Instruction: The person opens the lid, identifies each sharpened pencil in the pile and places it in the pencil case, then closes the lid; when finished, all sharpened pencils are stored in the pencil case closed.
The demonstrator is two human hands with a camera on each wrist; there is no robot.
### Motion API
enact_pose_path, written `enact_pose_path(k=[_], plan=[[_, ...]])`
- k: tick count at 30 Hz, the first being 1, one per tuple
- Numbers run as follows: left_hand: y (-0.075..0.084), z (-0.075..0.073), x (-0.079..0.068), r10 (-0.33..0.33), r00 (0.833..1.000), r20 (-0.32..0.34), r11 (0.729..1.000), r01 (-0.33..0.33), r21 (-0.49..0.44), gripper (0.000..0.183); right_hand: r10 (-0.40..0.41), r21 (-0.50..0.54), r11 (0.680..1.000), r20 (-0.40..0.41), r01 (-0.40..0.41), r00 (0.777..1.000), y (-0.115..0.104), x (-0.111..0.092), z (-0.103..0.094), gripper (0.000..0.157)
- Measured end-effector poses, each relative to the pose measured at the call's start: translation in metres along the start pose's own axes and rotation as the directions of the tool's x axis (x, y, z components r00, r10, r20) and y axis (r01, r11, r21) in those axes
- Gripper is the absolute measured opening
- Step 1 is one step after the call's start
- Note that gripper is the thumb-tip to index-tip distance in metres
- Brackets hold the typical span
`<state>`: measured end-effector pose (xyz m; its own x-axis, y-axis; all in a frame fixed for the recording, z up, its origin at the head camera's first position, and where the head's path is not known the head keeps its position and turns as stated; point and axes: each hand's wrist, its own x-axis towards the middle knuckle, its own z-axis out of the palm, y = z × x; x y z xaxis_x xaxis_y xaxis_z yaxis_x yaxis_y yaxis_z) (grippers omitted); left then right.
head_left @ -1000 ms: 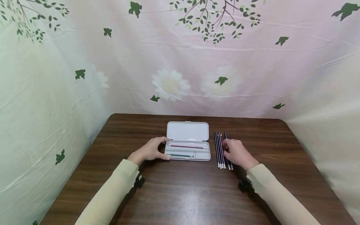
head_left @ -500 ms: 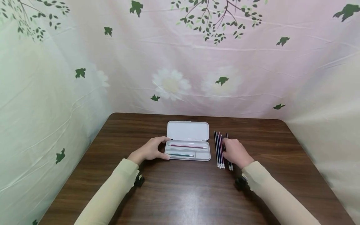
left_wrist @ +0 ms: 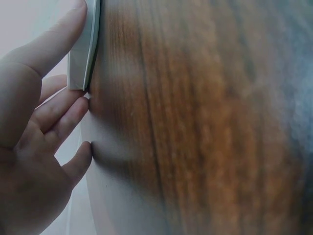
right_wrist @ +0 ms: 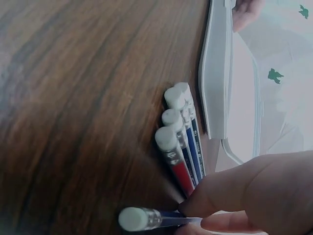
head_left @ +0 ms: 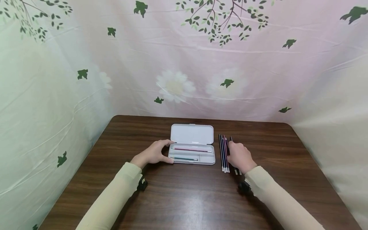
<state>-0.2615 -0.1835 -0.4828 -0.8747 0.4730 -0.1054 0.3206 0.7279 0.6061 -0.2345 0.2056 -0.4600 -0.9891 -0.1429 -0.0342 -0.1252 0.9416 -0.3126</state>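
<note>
A white pencil case (head_left: 207, 159) lies with its lid (head_left: 192, 134) folded back. Inside are a red pencil (head_left: 192, 149) and a green pencil (head_left: 184, 158). My left hand (head_left: 153, 152) grips the case's left end, thumb at the near side and fingers toward the hinge; the left wrist view shows the thumb along the case wall (left_wrist: 80, 63). Right of the case, several pencils (head_left: 223, 156) lie side by side, erasers toward me. My right hand (head_left: 241, 156) pinches a dark blue pencil (right_wrist: 166, 219) beside them, and another eraser end shows below that hand in the head view.
Everything lies on a brown wood-grain table (head_left: 184, 198) with rounded far corners. A pale patterned cloth (head_left: 184, 64) hangs behind the table and along both sides.
My right hand has tilted slightly, and the eraser ends under it have shifted a little to the right and spread apart. My left hand and the pencil case have stayed in place.
</note>
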Motion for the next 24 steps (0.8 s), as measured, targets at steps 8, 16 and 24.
enact_pose_path(k=[8, 16, 24], plan=[[-0.001, 0.002, -0.001, -0.003, 1.000, 0.000, 1.000, 0.003, -0.009, 0.089, 0.011, -0.011, 1.000, -0.031, -0.012, 0.999, 0.001, -0.001, 0.002, 0.032], [-0.001, 0.002, -0.001, -0.004, 1.000, 0.001, 1.000, 0.004, -0.020, 0.089, 0.023, -0.005, 1.000, -0.082, -0.024, 0.996, 0.003, -0.006, -0.012, 0.023], [0.001, 0.000, -0.001, -0.005, 1.000, 0.000, 1.000, 0.005, -0.015, 0.090, -0.040, 0.000, 0.999, -0.098, 0.040, 0.994, 0.003, -0.009, -0.020, 0.015]])
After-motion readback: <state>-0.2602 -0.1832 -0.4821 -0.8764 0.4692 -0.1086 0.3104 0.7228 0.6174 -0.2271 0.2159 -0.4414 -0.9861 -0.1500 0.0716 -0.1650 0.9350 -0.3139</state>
